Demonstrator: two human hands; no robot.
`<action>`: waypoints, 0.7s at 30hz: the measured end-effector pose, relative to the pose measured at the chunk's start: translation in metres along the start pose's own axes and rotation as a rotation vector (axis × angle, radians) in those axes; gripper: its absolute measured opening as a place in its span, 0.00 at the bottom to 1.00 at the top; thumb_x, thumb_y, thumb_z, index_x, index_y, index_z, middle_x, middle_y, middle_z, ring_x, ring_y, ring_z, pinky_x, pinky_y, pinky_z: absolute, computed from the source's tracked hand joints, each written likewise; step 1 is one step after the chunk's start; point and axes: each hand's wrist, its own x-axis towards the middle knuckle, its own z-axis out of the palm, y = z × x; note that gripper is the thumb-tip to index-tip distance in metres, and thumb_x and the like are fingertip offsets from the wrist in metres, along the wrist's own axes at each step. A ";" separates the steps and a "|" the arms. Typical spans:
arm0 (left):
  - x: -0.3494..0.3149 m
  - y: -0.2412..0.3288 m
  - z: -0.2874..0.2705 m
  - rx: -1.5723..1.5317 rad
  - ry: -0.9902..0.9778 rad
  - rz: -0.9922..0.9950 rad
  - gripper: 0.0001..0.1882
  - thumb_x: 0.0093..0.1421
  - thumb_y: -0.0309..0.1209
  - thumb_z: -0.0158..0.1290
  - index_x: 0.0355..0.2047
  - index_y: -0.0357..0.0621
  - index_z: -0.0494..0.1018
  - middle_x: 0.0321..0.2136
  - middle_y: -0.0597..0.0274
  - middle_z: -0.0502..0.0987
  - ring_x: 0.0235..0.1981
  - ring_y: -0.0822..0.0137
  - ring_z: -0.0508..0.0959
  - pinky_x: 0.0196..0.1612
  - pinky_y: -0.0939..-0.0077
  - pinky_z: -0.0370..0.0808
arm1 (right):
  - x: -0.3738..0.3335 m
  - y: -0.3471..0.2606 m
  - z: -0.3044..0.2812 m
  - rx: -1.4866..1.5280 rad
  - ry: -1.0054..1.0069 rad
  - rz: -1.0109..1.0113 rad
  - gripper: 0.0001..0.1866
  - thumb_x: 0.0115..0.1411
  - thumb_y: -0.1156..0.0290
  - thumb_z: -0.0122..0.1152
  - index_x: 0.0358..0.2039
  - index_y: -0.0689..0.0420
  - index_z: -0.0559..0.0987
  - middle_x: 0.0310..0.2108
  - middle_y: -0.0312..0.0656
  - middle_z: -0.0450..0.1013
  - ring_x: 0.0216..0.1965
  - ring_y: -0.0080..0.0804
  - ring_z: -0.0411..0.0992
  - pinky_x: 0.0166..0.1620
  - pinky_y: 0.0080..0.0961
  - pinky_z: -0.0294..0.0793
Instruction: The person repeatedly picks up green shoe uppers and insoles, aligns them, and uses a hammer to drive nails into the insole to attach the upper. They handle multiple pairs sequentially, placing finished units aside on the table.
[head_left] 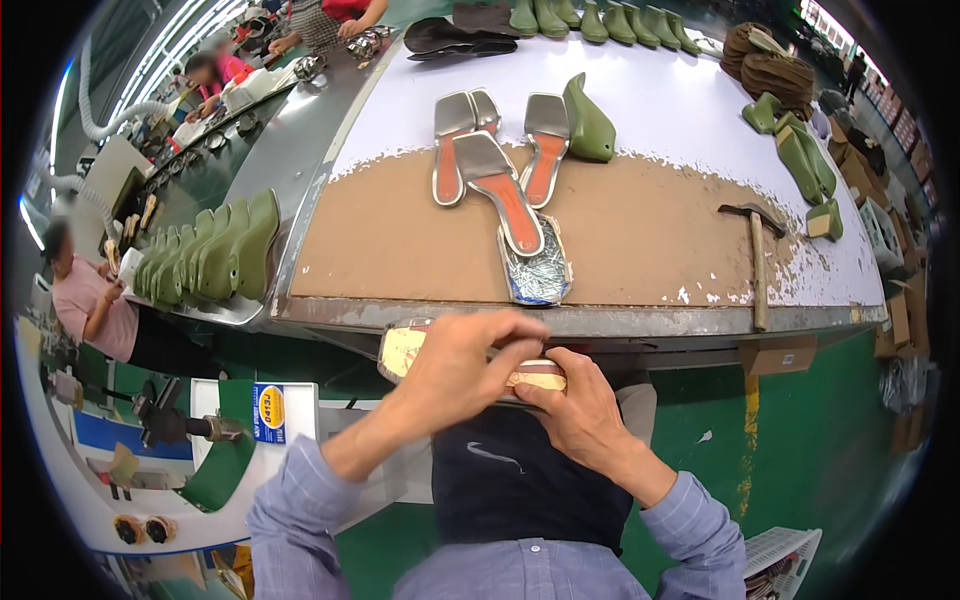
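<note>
Pale yellow and brown: one shoe piece [403, 350], underside up, held before the lap just off the near edge of the desk [380, 240]; clock places below were reckoned from it. Right hand [585, 410]: fingers closed round the piece's right end, thumb on the yellow face. Left hand [450, 365]: above its middle, thumb and forefinger narrow and blurred; whether they pinched anything could not be told. At 12 o'clock: silver-strapped sandals [515, 208] with orange insoles, the nearest overlapping a shallow container [540, 300] of nails [535, 272] at 1 o'clock. Beyond, also at 1: one green last [590, 125]. At 2: hammer [758, 260], handle toward the near edge. At 10: row of green lasts [225, 255] on a metal tray [255, 308]. Step in hand, by judgement: handwork on the underside. Next move seemingly called for a steady right grip and precise left fingers.
</note>
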 end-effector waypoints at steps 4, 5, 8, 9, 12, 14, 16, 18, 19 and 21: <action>-0.008 0.011 0.004 0.016 -0.068 -0.156 0.06 0.61 0.30 0.61 0.37 0.45 0.84 0.39 0.57 0.85 0.43 0.58 0.84 0.47 0.66 0.78 | -0.004 0.009 -0.036 -0.004 0.077 0.084 0.22 0.61 0.60 0.68 0.53 0.53 0.76 0.56 0.56 0.68 0.56 0.56 0.68 0.59 0.49 0.66; -0.007 0.011 0.005 0.075 -0.085 -0.137 0.06 0.61 0.32 0.62 0.37 0.47 0.84 0.40 0.60 0.85 0.46 0.57 0.83 0.49 0.64 0.77 | -0.011 0.024 -0.050 -0.031 0.164 0.077 0.22 0.62 0.57 0.66 0.53 0.55 0.76 0.56 0.56 0.68 0.56 0.56 0.68 0.60 0.49 0.65; -0.003 0.010 0.008 0.206 -0.136 -0.140 0.05 0.60 0.36 0.63 0.35 0.53 0.85 0.42 0.68 0.85 0.54 0.55 0.79 0.55 0.59 0.72 | -0.029 0.081 -0.106 -0.762 0.281 0.363 0.22 0.69 0.55 0.57 0.56 0.56 0.74 0.57 0.59 0.68 0.59 0.58 0.65 0.60 0.51 0.63; -0.001 0.011 0.009 0.230 -0.161 -0.167 0.05 0.60 0.37 0.63 0.35 0.55 0.85 0.42 0.70 0.85 0.56 0.55 0.77 0.57 0.58 0.71 | -0.040 0.109 -0.126 -0.843 0.310 0.444 0.23 0.69 0.57 0.57 0.59 0.56 0.72 0.59 0.59 0.67 0.59 0.59 0.65 0.61 0.52 0.63; 0.001 0.011 0.012 0.285 -0.187 -0.175 0.06 0.60 0.40 0.63 0.34 0.57 0.85 0.41 0.74 0.85 0.57 0.56 0.76 0.57 0.57 0.69 | -0.079 0.169 -0.162 -1.062 0.166 0.736 0.22 0.70 0.65 0.54 0.63 0.49 0.69 0.59 0.61 0.66 0.59 0.61 0.66 0.58 0.52 0.68; 0.000 0.009 0.013 0.308 -0.181 -0.178 0.06 0.59 0.40 0.63 0.34 0.57 0.85 0.41 0.74 0.85 0.57 0.57 0.76 0.56 0.58 0.69 | -0.075 0.179 -0.182 -0.944 0.008 0.910 0.23 0.68 0.70 0.54 0.64 0.48 0.69 0.58 0.60 0.67 0.56 0.61 0.69 0.55 0.52 0.71; 0.001 0.009 0.014 0.318 -0.179 -0.186 0.06 0.59 0.40 0.63 0.34 0.57 0.85 0.41 0.74 0.85 0.56 0.57 0.76 0.56 0.58 0.69 | -0.073 0.188 -0.195 -0.877 -0.048 0.963 0.25 0.67 0.77 0.49 0.64 0.51 0.68 0.53 0.60 0.70 0.49 0.60 0.73 0.50 0.54 0.74; -0.001 0.008 0.015 0.352 -0.173 -0.142 0.06 0.59 0.39 0.64 0.33 0.56 0.85 0.40 0.73 0.85 0.53 0.58 0.78 0.53 0.59 0.71 | -0.084 0.188 -0.194 -0.728 0.228 0.779 0.25 0.67 0.77 0.48 0.65 0.54 0.67 0.47 0.59 0.71 0.47 0.60 0.74 0.50 0.55 0.73; 0.000 0.008 0.015 0.366 -0.166 -0.118 0.06 0.58 0.39 0.64 0.33 0.56 0.85 0.39 0.73 0.85 0.52 0.59 0.78 0.52 0.60 0.71 | -0.089 0.189 -0.194 -0.656 0.362 0.680 0.25 0.68 0.77 0.47 0.65 0.56 0.66 0.44 0.59 0.71 0.46 0.60 0.74 0.51 0.55 0.72; -0.001 0.009 0.015 0.362 -0.171 -0.042 0.06 0.57 0.38 0.65 0.32 0.54 0.85 0.38 0.71 0.85 0.50 0.60 0.79 0.49 0.61 0.73 | -0.101 0.173 -0.184 -0.412 0.579 0.602 0.25 0.73 0.72 0.44 0.69 0.57 0.61 0.35 0.47 0.70 0.33 0.37 0.74 0.38 0.36 0.76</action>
